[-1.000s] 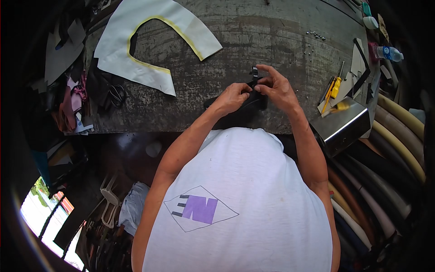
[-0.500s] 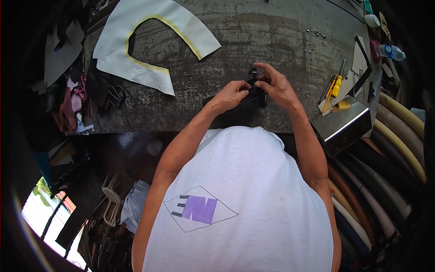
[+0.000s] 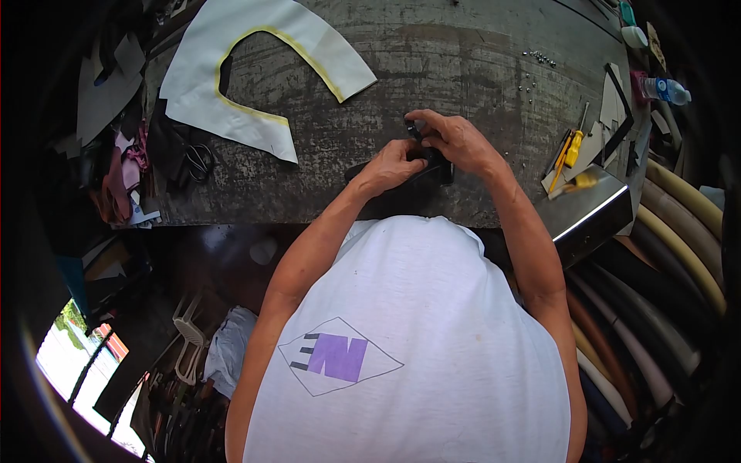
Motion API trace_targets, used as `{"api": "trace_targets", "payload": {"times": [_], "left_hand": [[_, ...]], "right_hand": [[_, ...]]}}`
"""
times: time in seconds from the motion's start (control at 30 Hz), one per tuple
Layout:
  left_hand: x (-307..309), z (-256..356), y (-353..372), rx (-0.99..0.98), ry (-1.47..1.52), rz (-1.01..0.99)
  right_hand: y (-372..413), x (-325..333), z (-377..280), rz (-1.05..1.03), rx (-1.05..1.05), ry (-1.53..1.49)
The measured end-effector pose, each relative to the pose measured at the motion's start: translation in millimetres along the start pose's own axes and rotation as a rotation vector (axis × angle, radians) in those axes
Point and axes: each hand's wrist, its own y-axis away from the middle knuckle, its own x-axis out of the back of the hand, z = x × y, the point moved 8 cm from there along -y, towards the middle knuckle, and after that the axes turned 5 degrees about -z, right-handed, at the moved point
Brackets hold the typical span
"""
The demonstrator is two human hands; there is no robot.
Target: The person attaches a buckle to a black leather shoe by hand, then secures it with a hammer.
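A dark object (image 3: 432, 171) lies on the worn dark table, close to its front edge. My left hand (image 3: 392, 164) is closed on the object's upper part, thumb and fingers pressed together. Against it, my right hand (image 3: 455, 142) pinches a small black part (image 3: 414, 130) that sticks up from the object, its index finger bent over the top. The fingers and the dark colour hide the exact shape of both.
A white curved sheet with a yellow edge (image 3: 255, 127) lies at the back left, black scissors (image 3: 199, 160) beside it. Right are small metal pieces (image 3: 543, 58), a yellow screwdriver (image 3: 573, 147), a shiny metal box (image 3: 590, 208) and a bottle (image 3: 668, 89).
My right hand has moved left, toward my left hand, and the small black part has tilted left with it. My left hand has hardly moved.
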Motion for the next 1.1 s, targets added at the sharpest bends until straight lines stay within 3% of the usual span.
{"api": "trace_targets", "payload": {"times": [0.07, 0.27, 0.37, 0.47, 0.57, 0.73, 0.87, 1.1], "left_hand": [[0.0, -3.6, -2.9, -0.031, 0.026, 0.036], [4.0, -10.9, 1.0, 0.115, 0.125, 0.114], [3.7, -15.6, -2.8, 0.062, 0.257, 0.150], [6.8, -9.4, 0.1, 0.153, 0.163, 0.146], [5.8, -28.0, -7.4, 0.123, 0.240, 0.165], [7.7, -31.5, -9.7, 0.132, 0.293, 0.173], [13.5, -32.8, -9.2, 0.124, 0.243, 0.179], [4.8, -27.3, -10.2, 0.095, 0.428, 0.132]], "right_hand": [[-1.4, 0.3, -2.8, -0.015, 0.020, 0.034], [-2.0, -4.3, -5.6, -0.015, 0.137, 0.126], [4.4, 1.0, -5.7, 0.088, 0.162, 0.154], [31.8, 21.5, -7.3, 0.450, 0.112, 0.054], [65.2, 7.0, 5.0, 0.581, 0.031, 0.058], [81.1, -32.3, 11.2, 0.651, 0.004, -0.001], [79.9, -34.3, 12.9, 0.735, 0.016, -0.023], [79.3, -29.1, 12.8, 0.783, 0.026, -0.027]]}}
